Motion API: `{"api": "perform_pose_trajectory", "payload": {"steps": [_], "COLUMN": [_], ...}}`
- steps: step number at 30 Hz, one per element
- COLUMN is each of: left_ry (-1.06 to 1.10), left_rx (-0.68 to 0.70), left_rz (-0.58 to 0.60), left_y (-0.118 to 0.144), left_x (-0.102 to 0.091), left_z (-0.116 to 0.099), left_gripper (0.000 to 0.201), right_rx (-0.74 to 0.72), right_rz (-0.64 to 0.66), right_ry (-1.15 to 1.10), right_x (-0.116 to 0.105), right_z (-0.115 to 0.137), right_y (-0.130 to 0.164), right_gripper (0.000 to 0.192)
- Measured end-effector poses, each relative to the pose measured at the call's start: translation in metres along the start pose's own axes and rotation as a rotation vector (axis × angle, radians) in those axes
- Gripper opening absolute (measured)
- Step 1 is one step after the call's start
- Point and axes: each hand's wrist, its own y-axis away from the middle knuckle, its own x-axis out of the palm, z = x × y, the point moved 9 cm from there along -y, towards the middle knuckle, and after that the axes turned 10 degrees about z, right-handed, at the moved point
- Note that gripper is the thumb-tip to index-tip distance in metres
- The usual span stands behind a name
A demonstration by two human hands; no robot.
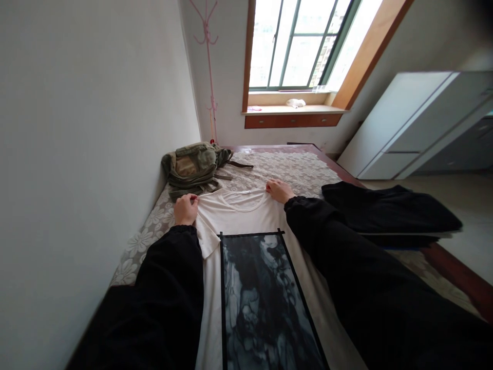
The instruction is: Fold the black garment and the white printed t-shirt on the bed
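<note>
Bed (292,167): your white T-shirt (234,216) lies flat on it, collar toward window, dark board (262,298) centred on top. Sides and sleeves not yet folded over board. Black garment (389,208) waits at right, backpack (194,164) beyond. Your left hand (185,209) pinches left shoulder; right hand (279,191) pinches right shoulder.

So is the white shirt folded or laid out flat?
Laid out flat: the shirt lies front-up on the bed, each hand pinching a shoulder.
</note>
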Motion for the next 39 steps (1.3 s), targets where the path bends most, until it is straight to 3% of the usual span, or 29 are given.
{"api": "perform_pose_trajectory", "payload": {"steps": [6, 10, 13, 15, 19, 22, 24, 26, 30, 34, 36, 39], "left_ry": [0.0, 0.038, 0.075, 0.092, 0.126, 0.201, 0.237, 0.166, -0.069, -0.2, -0.233, -0.262], "left_rx": [-0.002, -0.027, -0.024, 0.004, 0.156, 0.402, 0.592, 0.726, 0.911, 0.942, 0.918, 0.895], "left_rz": [0.01, 0.028, 0.056, 0.083, 0.181, 0.299, 0.405, 0.528, 0.699, 0.666, 0.629, 0.611], "left_y": [-0.001, -0.001, 0.0, 0.001, 0.019, 0.065, 0.11, 0.154, 0.21, 0.215, 0.208, 0.199], "left_x": [0.004, 0.006, 0.001, -0.009, -0.034, -0.036, -0.019, 0.013, 0.084, 0.115, 0.119, 0.122], "left_z": [0.002, 0.003, -0.002, -0.01, -0.06, -0.133, -0.187, -0.231, -0.284, -0.308, -0.315, -0.322], "left_gripper": [0.024, 0.026, 0.03, 0.032, 0.036, 0.038, 0.04, 0.041, 0.049, 0.051, 0.044, 0.036], "right_rx": [0.087, 0.088, 0.045, 0.012, -0.074, -0.008, 0.082, 0.137, 0.171, 0.21, 0.221, 0.252], "right_rz": [-0.034, -0.069, -0.108, -0.127, -0.226, -0.295, -0.3, -0.274, -0.219, -0.149, -0.104, -0.085], "right_ry": [-0.044, -0.084, -0.128, -0.158, -0.342, -0.409, -0.376, -0.328, -0.229, -0.194, -0.202, -0.206], "right_x": [0.003, -0.008, -0.024, -0.031, -0.032, -0.017, -0.004, 0.007, 0.02, 0.025, 0.025, 0.017], "right_z": [-0.003, 0.003, 0.006, 0.007, 0.003, -0.012, -0.022, -0.027, -0.029, -0.035, -0.038, -0.042], "right_y": [-0.003, 0.004, 0.031, 0.064, 0.154, 0.209, 0.228, 0.235, 0.232, 0.232, 0.234, 0.239], "right_gripper": [0.024, 0.025, 0.031, 0.03, 0.023, 0.024, 0.024, 0.023, 0.051, 0.068, 0.061, 0.034]}}
